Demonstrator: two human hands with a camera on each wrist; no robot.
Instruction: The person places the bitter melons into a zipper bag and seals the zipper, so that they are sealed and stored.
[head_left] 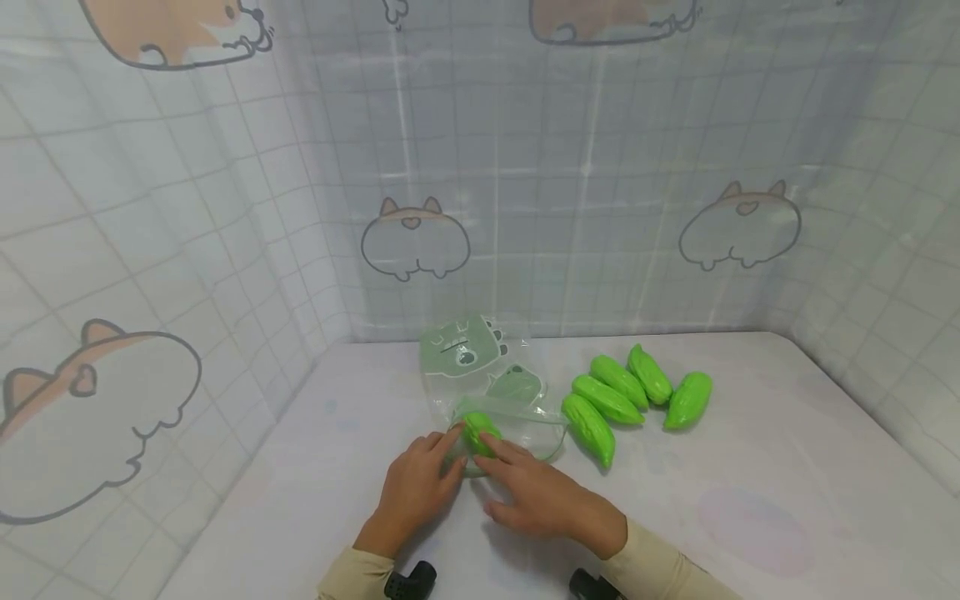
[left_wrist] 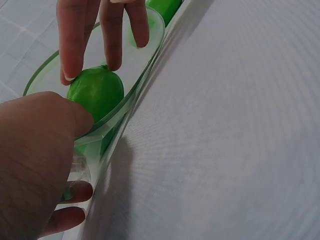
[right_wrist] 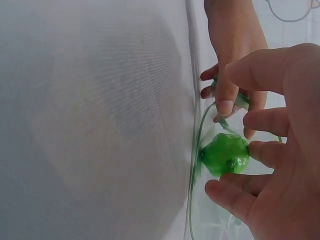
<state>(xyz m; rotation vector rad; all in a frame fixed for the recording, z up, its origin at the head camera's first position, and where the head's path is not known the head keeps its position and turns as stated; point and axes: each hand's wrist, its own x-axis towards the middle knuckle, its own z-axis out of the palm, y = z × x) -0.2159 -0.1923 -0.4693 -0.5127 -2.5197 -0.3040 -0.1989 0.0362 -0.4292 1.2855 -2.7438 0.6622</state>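
Head view: a glossy green gourd (head_left: pixel 480 427) sits in the mouth of a clear printed bag (head_left: pixel 450 379), lower center, touched by the right hand (head_left: pixel 532 492), fingers extended; the left hand (head_left: pixel 418 490) pinches the bag; five more gourds (head_left: pixel 608 401) lie right of center.

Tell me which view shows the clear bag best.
The head view: it shows nearly the whole bag, green print included. The left wrist view shows mainly its open mouth, with a green vegetable in it; the right wrist view, only part of its rim and clear film.
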